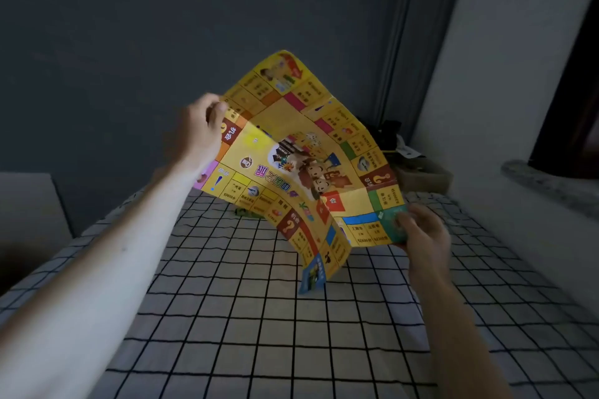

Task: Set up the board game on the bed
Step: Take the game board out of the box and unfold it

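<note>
Nearest the camera, the checked bedsheet (259,334) lies bare under both forearms. Above it, a paper game board (301,165) is held in the air, creased and sagging along its folds. Its near right corner is pinched by the right hand (424,233), held low and close; its far left edge is pinched by the left hand (202,126), raised higher and farther out. The sheet thus slopes down toward the right hand, one loose corner drooping almost to the bed. Flattening it is judged to call for lowering the left hand. A dark clutter (398,146) sits beyond.

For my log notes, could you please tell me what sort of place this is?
Most likely a bedroom: a bed with a checked sheet fills the foreground, set against a dark wall, with a curtain hanging in the corner.
</note>
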